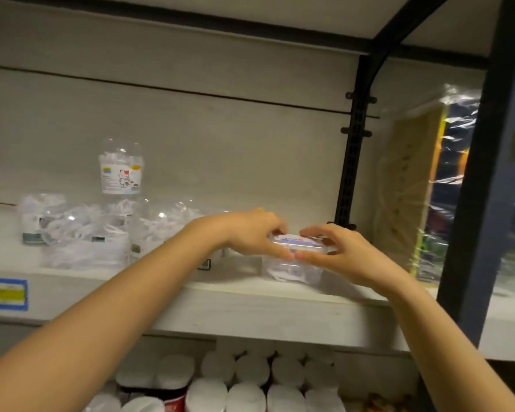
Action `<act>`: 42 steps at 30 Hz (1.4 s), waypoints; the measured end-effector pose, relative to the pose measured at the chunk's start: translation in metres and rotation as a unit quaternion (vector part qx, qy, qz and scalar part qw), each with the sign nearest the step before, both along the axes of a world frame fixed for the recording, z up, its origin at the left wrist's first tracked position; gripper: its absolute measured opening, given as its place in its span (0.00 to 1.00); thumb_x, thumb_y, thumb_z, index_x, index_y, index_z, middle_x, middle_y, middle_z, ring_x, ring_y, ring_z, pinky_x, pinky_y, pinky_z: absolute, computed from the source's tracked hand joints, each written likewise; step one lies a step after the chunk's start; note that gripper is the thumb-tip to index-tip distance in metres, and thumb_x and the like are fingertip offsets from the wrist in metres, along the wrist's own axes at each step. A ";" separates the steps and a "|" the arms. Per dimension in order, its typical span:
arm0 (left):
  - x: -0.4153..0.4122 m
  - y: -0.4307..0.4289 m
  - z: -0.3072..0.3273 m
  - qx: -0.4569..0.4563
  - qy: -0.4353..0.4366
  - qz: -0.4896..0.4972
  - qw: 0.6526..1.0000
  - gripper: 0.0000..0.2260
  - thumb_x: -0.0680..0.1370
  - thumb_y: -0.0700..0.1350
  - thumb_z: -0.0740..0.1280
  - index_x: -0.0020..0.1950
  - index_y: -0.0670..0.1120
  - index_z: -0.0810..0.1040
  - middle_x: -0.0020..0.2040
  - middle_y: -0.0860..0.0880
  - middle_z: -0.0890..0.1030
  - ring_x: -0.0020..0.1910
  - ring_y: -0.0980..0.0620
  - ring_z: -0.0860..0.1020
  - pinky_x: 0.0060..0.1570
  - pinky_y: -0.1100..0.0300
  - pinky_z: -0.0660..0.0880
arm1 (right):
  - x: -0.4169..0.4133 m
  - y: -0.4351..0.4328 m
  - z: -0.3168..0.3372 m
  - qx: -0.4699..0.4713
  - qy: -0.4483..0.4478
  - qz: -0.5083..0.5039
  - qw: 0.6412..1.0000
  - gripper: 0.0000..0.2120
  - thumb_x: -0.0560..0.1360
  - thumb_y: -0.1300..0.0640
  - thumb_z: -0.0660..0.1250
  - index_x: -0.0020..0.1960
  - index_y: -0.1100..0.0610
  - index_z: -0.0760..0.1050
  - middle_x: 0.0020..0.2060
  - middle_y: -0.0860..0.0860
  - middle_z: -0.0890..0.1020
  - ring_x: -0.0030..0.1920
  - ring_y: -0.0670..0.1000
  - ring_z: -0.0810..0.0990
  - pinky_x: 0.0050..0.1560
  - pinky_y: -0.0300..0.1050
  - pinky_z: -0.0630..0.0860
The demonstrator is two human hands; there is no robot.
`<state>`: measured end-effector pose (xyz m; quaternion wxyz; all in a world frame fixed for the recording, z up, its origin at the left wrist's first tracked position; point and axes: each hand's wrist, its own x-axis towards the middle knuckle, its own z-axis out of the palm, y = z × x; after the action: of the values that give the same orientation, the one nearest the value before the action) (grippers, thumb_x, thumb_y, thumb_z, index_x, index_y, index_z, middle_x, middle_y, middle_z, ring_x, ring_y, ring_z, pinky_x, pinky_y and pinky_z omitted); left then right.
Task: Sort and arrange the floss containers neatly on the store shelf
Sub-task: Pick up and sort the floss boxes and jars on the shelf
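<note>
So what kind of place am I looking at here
Most likely a shop aisle. A blue-edged price tag is stuck to the shelf edge, clear floss pick containers are stocked in multiples, and rows of white-lidded jars fill the shelf below.

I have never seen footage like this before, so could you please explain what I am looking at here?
This is one picture from a camera worn on a person's head, looking forward and down at their bare arms. The left hand and right hand together hold a small clear floss container on top of another clear container on the pale store shelf. To the left sits a loose group of clear floss tubs, one labelled tub stacked higher. White-lidded jars fill the shelf below.
</note>
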<state>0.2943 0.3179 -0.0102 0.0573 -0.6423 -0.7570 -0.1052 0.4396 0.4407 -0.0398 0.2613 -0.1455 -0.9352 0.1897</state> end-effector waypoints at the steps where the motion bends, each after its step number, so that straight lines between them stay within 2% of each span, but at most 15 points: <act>1: 0.003 -0.001 0.001 -0.010 0.009 0.009 1.000 0.21 0.75 0.57 0.64 0.61 0.46 0.73 0.55 0.48 0.77 0.53 0.48 0.74 0.54 0.54 0.72 | 0.000 0.000 0.000 0.010 -0.002 -0.002 1.000 0.25 0.69 0.43 0.69 0.63 0.50 0.72 0.57 0.46 0.76 0.57 0.47 0.76 0.60 0.46 0.74; 4: 0.015 -0.016 0.004 0.006 0.064 0.034 0.997 0.24 0.75 0.60 0.61 0.65 0.46 0.70 0.62 0.47 0.75 0.61 0.46 0.72 0.60 0.51 0.70 | 0.003 -0.007 0.000 0.073 0.036 -0.025 0.996 0.27 0.69 0.39 0.65 0.65 0.48 0.70 0.61 0.42 0.72 0.62 0.45 0.71 0.63 0.42 0.68; 6: 0.021 -0.039 0.007 0.116 0.103 0.041 0.987 0.23 0.77 0.58 0.60 0.68 0.48 0.68 0.65 0.50 0.73 0.64 0.51 0.70 0.62 0.53 0.68 | 0.004 -0.026 0.002 0.147 0.148 -0.027 0.978 0.23 0.69 0.39 0.62 0.62 0.45 0.71 0.57 0.39 0.72 0.60 0.44 0.71 0.61 0.44 0.70; 9: 0.019 -0.090 0.003 0.334 0.095 0.024 0.938 0.10 0.77 0.52 0.62 0.54 0.50 0.76 0.49 0.55 0.80 0.45 0.56 0.75 0.49 0.54 0.74 | -0.001 -0.072 0.006 0.184 0.297 0.019 0.937 0.06 0.72 0.46 0.63 0.49 0.43 0.73 0.42 0.37 0.77 0.44 0.42 0.76 0.45 0.40 0.75; 12: -0.003 -0.146 -0.014 0.394 0.048 0.031 0.917 0.07 0.75 0.50 0.62 0.42 0.50 0.77 0.37 0.55 0.80 0.32 0.60 0.71 0.37 0.59 0.73 | -0.021 -0.122 0.005 0.187 0.297 0.090 0.932 0.04 0.72 0.44 0.61 0.44 0.41 0.73 0.34 0.39 0.77 0.39 0.39 0.76 0.40 0.36 0.72; 15: -0.034 -0.195 -0.039 0.391 0.018 0.053 0.919 0.07 0.74 0.53 0.61 0.41 0.52 0.76 0.35 0.55 0.79 0.33 0.55 0.74 0.35 0.60 0.72 | -0.055 -0.161 -0.008 0.201 0.261 0.124 0.936 0.05 0.71 0.46 0.60 0.43 0.43 0.74 0.31 0.37 0.76 0.38 0.38 0.75 0.38 0.31 0.70; 19: -0.083 -0.251 -0.059 0.392 -0.005 0.090 0.915 0.07 0.72 0.54 0.61 0.41 0.53 0.75 0.35 0.54 0.78 0.35 0.53 0.74 0.36 0.59 0.73 | -0.106 -0.208 -0.023 0.178 0.247 0.147 0.941 0.05 0.71 0.47 0.60 0.43 0.44 0.75 0.32 0.38 0.76 0.36 0.36 0.74 0.37 0.30 0.70; 22: -0.126 -0.287 -0.052 0.399 -0.022 0.103 0.911 0.10 0.71 0.56 0.61 0.39 0.52 0.77 0.35 0.54 0.79 0.37 0.52 0.75 0.35 0.63 0.72 | -0.147 -0.242 -0.020 0.172 0.220 0.131 0.951 0.05 0.71 0.47 0.60 0.43 0.44 0.74 0.32 0.37 0.76 0.37 0.35 0.73 0.39 0.32 0.70; 25: -0.175 -0.305 -0.034 0.404 -0.046 0.121 0.905 0.07 0.70 0.53 0.64 0.39 0.51 0.78 0.36 0.53 0.79 0.39 0.52 0.75 0.36 0.65 0.69 | -0.191 -0.267 -0.003 0.152 0.192 0.106 0.964 0.03 0.73 0.50 0.64 0.45 0.45 0.76 0.36 0.39 0.79 0.41 0.39 0.77 0.42 0.35 0.73; 27: -0.207 -0.305 -0.023 0.381 -0.073 0.129 0.913 0.05 0.72 0.49 0.68 0.45 0.50 0.77 0.41 0.54 0.79 0.41 0.54 0.75 0.42 0.63 0.71 | -0.222 -0.278 0.011 0.148 0.175 0.081 0.970 0.07 0.75 0.52 0.64 0.51 0.46 0.76 0.43 0.41 0.80 0.45 0.41 0.77 0.48 0.39 0.75; 31: -0.247 -0.285 -0.010 0.246 -0.167 0.134 0.945 0.25 0.69 0.52 0.73 0.64 0.48 0.71 0.57 0.53 0.75 0.53 0.54 0.74 0.51 0.61 0.71 | -0.276 -0.285 0.032 0.162 0.049 -0.011 0.986 0.20 0.77 0.48 0.60 0.67 0.55 0.69 0.63 0.52 0.76 0.63 0.53 0.72 0.63 0.49 0.69; 34: -0.259 -0.268 -0.011 0.184 -0.202 0.139 0.952 0.33 0.66 0.53 0.75 0.68 0.46 0.68 0.61 0.50 0.74 0.53 0.52 0.73 0.50 0.61 0.71 | -0.301 -0.281 0.041 0.179 -0.089 -0.074 0.977 0.24 0.79 0.45 0.54 0.67 0.60 0.67 0.65 0.59 0.74 0.65 0.59 0.71 0.64 0.53 0.68; 36: -0.261 -0.261 -0.016 0.156 -0.190 0.144 0.959 0.33 0.65 0.56 0.75 0.66 0.46 0.69 0.59 0.49 0.76 0.51 0.52 0.74 0.48 0.60 0.72 | -0.308 -0.281 0.042 0.154 -0.131 -0.069 0.977 0.24 0.79 0.45 0.52 0.64 0.61 0.70 0.63 0.60 0.75 0.62 0.59 0.73 0.62 0.52 0.70; 40: -0.259 -0.263 -0.018 0.154 -0.172 0.137 0.963 0.26 0.66 0.56 0.74 0.58 0.46 0.71 0.49 0.50 0.77 0.47 0.50 0.76 0.43 0.58 0.72 | -0.311 -0.285 0.042 0.131 -0.098 -0.070 0.984 0.26 0.77 0.41 0.53 0.63 0.58 0.73 0.61 0.57 0.77 0.60 0.58 0.75 0.61 0.53 0.71; 42: -0.258 -0.275 -0.009 0.177 -0.269 0.092 0.942 0.25 0.68 0.51 0.74 0.60 0.45 0.71 0.50 0.50 0.79 0.47 0.52 0.78 0.49 0.57 0.74 | -0.301 -0.291 0.046 0.126 -0.034 -0.051 0.990 0.24 0.77 0.41 0.54 0.63 0.56 0.74 0.61 0.55 0.78 0.60 0.57 0.75 0.61 0.52 0.71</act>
<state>0.0361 0.0427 -0.0196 -0.0263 -0.4972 -0.7690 -0.4009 0.1385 0.1492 0.0060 0.2548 -0.1657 -0.9513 0.0521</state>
